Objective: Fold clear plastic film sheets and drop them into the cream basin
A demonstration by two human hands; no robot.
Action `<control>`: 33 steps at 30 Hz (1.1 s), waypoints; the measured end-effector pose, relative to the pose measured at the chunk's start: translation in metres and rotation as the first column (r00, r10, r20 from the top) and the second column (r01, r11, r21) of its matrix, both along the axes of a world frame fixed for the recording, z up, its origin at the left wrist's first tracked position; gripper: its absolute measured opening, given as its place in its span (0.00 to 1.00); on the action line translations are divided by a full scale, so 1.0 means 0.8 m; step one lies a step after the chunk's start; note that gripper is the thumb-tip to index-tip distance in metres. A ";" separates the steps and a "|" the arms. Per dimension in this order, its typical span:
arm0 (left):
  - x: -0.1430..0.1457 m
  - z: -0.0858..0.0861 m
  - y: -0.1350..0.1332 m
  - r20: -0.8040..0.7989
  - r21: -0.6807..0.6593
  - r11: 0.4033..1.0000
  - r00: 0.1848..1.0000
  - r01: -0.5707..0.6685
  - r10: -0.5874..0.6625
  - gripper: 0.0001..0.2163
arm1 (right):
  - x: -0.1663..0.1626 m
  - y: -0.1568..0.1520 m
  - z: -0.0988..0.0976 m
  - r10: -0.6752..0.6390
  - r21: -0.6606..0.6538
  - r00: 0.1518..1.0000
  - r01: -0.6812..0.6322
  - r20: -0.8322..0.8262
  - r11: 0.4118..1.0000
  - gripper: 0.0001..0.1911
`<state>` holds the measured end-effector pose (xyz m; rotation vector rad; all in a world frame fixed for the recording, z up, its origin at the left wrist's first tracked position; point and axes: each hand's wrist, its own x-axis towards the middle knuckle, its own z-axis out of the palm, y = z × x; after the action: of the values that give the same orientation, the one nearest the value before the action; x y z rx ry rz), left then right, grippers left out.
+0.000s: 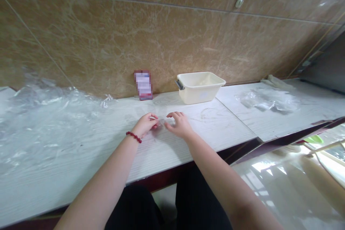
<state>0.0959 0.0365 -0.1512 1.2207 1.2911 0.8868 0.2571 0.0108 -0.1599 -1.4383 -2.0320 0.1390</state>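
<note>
My left hand (146, 124), with a red bead bracelet (134, 136) at the wrist, pinches a small clear plastic piece (162, 122) just above the white tabletop (161, 154). Its exact kind is too faint to make out. My right hand (179, 125) is close by on the right, thumb and fingers apart around the far side of the piece. Whether the right fingertips touch it I cannot tell. A large heap of clear plastic pieces (54, 122) spreads over the table to the left.
Behind my hands a cream plastic bin (198, 93) with a grey handle stands by the tiled wall (107, 43). A phone-like object (143, 85), its screen blurred, leans on the wall. Clear plastic bags (269, 100) lie at the right. The table's front edge runs before my legs.
</note>
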 end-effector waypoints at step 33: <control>-0.038 -0.006 0.013 -0.788 0.438 0.851 0.578 0.288 0.211 0.15 | 0.018 -0.006 -0.003 0.025 -0.235 0.955 0.047 0.294 0.971 0.19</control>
<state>0.0652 0.0471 -0.1559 2.2953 1.7872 0.6445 0.2719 0.0059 -0.1622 -1.7048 -2.3111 0.1791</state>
